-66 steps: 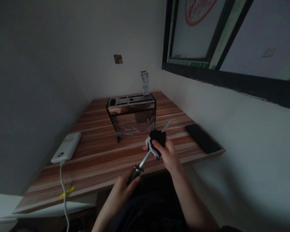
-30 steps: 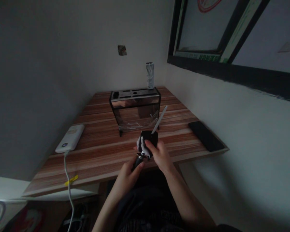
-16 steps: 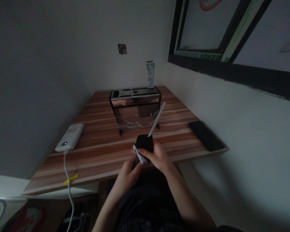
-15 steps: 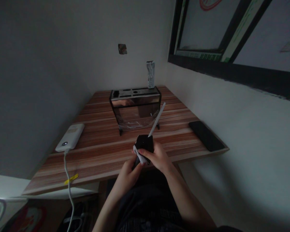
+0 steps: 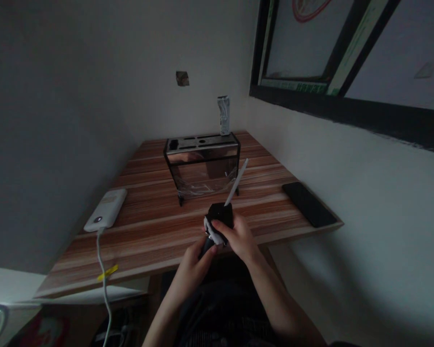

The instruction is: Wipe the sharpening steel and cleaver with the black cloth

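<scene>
My left hand (image 5: 195,260), near the table's front edge, is closed around the dark handle (image 5: 207,246) of what looks like a long, thin knife. The knife's pale blade (image 5: 237,182) juts up to the right, in line with that handle. My right hand (image 5: 240,237) grips a folded black piece (image 5: 220,211), perhaps cloth, around the middle of the knife. A white crumpled part (image 5: 212,232) of it shows under my right thumb. The fingers' undersides and the middle of the knife are hidden.
A slotted rack (image 5: 202,166) with clear sides stands on the wood-patterned table (image 5: 148,202). Behind it is a narrow silvery packet (image 5: 224,115). A white power bank (image 5: 106,209) with a cable (image 5: 100,255) lies left; a black phone (image 5: 308,203) lies by the right wall.
My hands and the held knife have shifted slightly to the right. Both hands keep their grip, and the view has tilted up a little.
</scene>
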Motion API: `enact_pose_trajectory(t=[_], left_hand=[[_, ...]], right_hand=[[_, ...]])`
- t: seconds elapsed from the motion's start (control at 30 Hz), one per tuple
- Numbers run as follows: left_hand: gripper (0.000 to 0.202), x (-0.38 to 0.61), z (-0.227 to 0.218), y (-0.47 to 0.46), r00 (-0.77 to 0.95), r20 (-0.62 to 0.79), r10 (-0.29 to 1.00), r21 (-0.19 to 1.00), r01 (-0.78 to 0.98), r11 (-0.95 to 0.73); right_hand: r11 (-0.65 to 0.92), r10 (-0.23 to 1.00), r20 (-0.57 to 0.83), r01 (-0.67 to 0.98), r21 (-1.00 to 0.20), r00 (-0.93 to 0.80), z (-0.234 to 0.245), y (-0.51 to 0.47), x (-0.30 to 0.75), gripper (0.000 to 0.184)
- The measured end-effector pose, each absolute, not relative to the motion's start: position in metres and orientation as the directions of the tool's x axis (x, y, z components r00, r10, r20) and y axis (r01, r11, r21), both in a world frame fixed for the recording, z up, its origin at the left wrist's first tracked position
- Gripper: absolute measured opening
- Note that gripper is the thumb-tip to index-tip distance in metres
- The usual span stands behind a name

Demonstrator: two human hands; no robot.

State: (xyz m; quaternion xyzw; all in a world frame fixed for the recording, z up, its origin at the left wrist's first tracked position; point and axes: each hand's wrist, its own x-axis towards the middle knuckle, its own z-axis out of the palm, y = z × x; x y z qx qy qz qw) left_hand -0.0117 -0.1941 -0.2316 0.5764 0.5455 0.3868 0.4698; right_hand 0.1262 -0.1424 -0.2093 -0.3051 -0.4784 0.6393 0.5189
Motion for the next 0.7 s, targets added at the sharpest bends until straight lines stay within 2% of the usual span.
enact_pose_trajectory(t=[0.33,0.7], left_hand=[[0.039,-0.018,-0.235,-0.203,0.198,-0.129,0.972,0.947,0.315,0.061],[0.037,-0.028,-0.239,-0.215,0.252,-0.175,0.952,0.926,0.372,0.072]], right_hand=[[0.066,0.972,0.148,-0.389,-0.919,-0.185,-0.208,-0.131,0.141,0.033],[0.198,0.98,0.188,-0.441,-0.875,0.067,-0.195,-0.11,0.17,0.035]])
